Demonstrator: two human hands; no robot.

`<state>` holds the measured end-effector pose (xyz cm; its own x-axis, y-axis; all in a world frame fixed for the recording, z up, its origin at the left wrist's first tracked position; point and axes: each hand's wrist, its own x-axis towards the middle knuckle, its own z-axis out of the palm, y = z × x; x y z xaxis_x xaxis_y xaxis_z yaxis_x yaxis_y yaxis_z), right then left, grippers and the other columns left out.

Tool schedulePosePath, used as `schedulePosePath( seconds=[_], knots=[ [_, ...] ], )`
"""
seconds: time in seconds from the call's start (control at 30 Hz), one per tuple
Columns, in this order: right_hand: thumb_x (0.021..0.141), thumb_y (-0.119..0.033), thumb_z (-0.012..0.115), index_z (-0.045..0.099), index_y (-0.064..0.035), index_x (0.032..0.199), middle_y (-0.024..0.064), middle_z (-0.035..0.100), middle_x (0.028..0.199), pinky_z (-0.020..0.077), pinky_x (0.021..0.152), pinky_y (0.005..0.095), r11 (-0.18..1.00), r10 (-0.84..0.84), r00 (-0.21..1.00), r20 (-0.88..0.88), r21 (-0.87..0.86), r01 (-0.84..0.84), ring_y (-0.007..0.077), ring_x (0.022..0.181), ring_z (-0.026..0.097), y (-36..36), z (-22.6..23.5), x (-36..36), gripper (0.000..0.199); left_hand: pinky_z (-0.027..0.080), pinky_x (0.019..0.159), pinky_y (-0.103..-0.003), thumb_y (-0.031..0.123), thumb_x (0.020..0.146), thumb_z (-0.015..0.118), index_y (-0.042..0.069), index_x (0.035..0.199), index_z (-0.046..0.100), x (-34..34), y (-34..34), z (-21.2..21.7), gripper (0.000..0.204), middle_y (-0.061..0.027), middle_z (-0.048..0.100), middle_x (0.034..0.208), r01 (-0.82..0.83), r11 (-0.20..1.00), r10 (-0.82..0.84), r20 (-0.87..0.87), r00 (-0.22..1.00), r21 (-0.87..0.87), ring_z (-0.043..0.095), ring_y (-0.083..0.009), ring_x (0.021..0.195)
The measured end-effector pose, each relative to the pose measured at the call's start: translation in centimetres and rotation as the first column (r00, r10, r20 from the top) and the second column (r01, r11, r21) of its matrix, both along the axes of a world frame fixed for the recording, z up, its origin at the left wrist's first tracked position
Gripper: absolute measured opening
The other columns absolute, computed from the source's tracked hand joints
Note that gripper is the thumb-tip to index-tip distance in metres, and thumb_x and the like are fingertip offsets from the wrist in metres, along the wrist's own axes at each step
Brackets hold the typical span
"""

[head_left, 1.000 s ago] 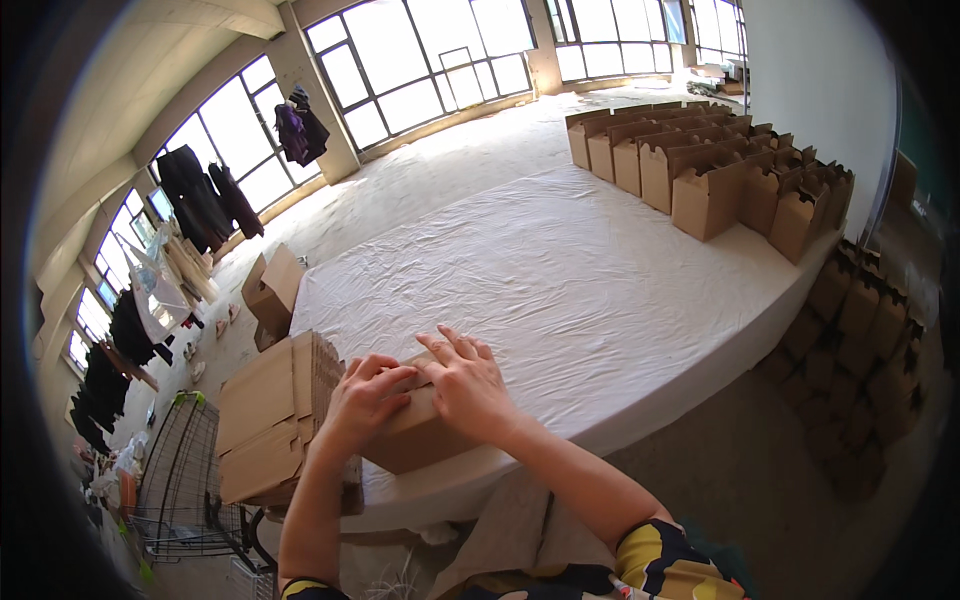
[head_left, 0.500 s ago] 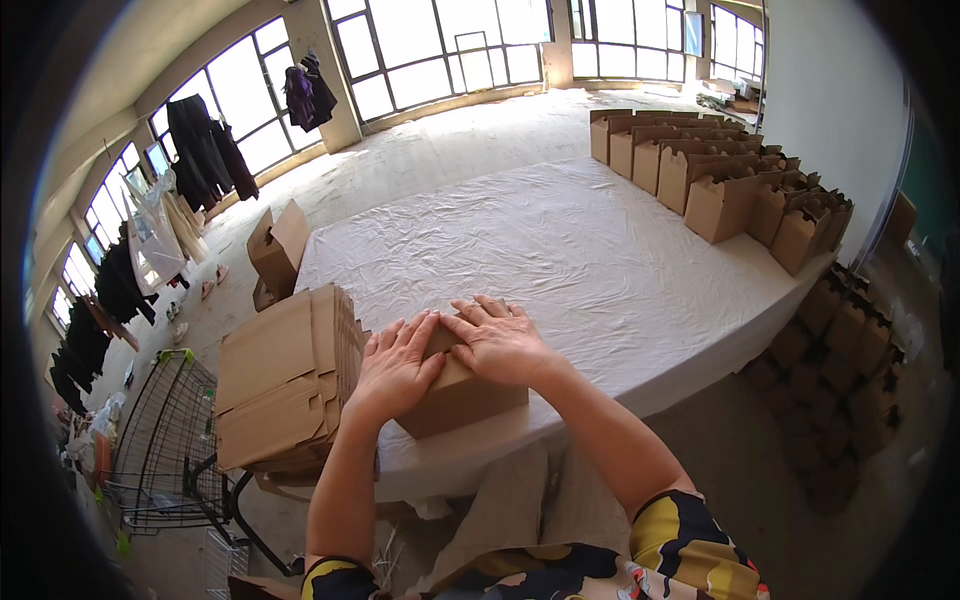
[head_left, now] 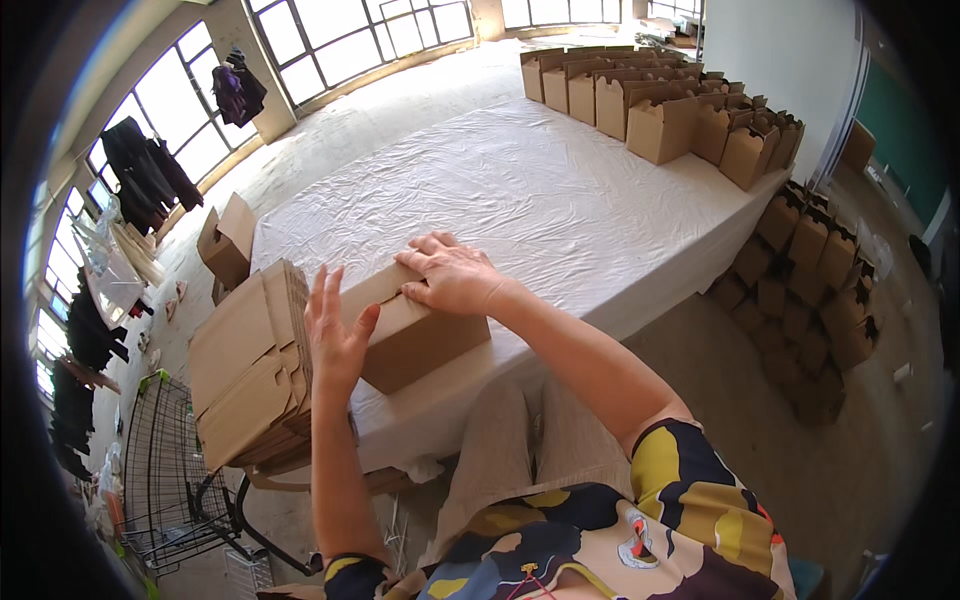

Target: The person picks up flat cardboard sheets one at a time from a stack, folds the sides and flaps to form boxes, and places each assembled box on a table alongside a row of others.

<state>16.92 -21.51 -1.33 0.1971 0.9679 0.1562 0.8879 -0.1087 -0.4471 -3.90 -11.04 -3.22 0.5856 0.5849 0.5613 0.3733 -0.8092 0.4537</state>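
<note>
Brown corrugated-cardboard carton (head_left: 425, 350), closed, lying on the white-sheeted desk (head_left: 400, 180) beneath the right grip (head_left: 450, 275) and just right of the left grip (head_left: 338, 330). The right grip rests on the carton's upper panel, fingers loosely spread and thumb set apart near a slit; the left stands upright by the near-left end, fingers extended together, thumb held away. Whether the left touches the board cannot be told. Left of that grip lies a stack of flattened cardboard blanks (head_left: 245, 355); beyond the right grip, far to its right, stand erected handle-top boxes (head_left: 660, 130). The carton is probably light, though its contents are hidden; its walls should be stiff along the folds, yielding mid-panel, and dry enough not to slip. Best held by opposite ends, palms flat near the folded edges, since hard pressure mid-panel could dent it.
</note>
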Motion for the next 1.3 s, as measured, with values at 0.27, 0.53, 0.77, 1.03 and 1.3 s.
schedulePosePath(
  seconds=[0.27,0.53,0.77,1.03,1.3],
  knots=[
    [0.081,-0.056,0.078,0.051,-0.0166,0.151,0.0145,0.040,0.160,0.0329,0.121,0.0500,0.979,0.148,0.978,-0.148,0.163,-0.124,0.0352,0.151,0.030,-1.4,-0.3,2.6,0.084,0.028,0.121,-0.049,0.041,0.089,0.079,0.005,0.150,0.047,-1.5,-4.9,-2.3,0.078,-0.0191,0.036,0.161,-0.025,0.989,0.064,0.264,0.962,-0.149,0.034,-0.0367,0.148],
    [0.066,-0.051,0.091,0.044,-0.0195,0.156,0.0185,0.028,0.166,0.0277,0.124,0.0546,0.914,0.405,0.901,-0.153,0.104,-0.393,0.0396,0.155,0.021,-4.8,-0.2,6.4,0.107,0.030,0.120,-0.046,0.033,0.104,0.061,0.008,0.150,0.049,-0.9,-4.1,-4.2,0.054,-0.0172,0.042,0.156,-0.063,0.996,0.081,0.347,0.934,-0.064,0.038,-0.0338,0.145],
    [0.070,-0.040,0.089,0.052,-0.0306,0.151,0.0172,0.030,0.165,0.0306,0.122,0.0546,0.918,0.350,0.937,-0.020,0.205,-0.338,0.0422,0.150,0.028,-5.1,-2.4,5.9,0.090,0.034,0.117,-0.046,0.035,0.108,0.054,0.002,0.132,0.064,-0.5,-3.7,-4.4,0.042,-0.0188,0.050,0.151,-0.011,0.997,0.032,0.294,0.955,-0.074,0.046,-0.0340,0.141],
    [0.066,-0.033,0.090,0.065,-0.0262,0.139,0.0173,0.033,0.161,0.0358,0.118,0.0528,0.867,0.344,0.935,-0.088,0.413,-0.280,0.0413,0.140,0.039,-6.3,-3.6,5.4,0.078,0.035,0.116,-0.048,0.047,0.108,0.049,0.007,0.148,0.050,0.2,-3.7,-4.9,0.056,-0.0163,0.039,0.159,-0.025,0.999,0.033,0.381,0.924,-0.025,0.041,-0.0339,0.144],
    [0.066,-0.029,0.092,0.064,-0.0190,0.140,0.0151,0.044,0.154,0.0439,0.110,0.0479,0.630,-0.221,0.975,-0.036,0.758,0.170,0.0349,0.140,0.043,-13.5,-1.3,14.5,0.080,0.043,0.109,-0.052,0.052,0.107,0.049,0.009,0.150,0.047,1.5,-7.1,-5.3,0.061,-0.0141,0.029,0.164,0.026,0.996,-0.007,0.216,0.976,-0.086,0.038,-0.0345,0.146]
  ],
)
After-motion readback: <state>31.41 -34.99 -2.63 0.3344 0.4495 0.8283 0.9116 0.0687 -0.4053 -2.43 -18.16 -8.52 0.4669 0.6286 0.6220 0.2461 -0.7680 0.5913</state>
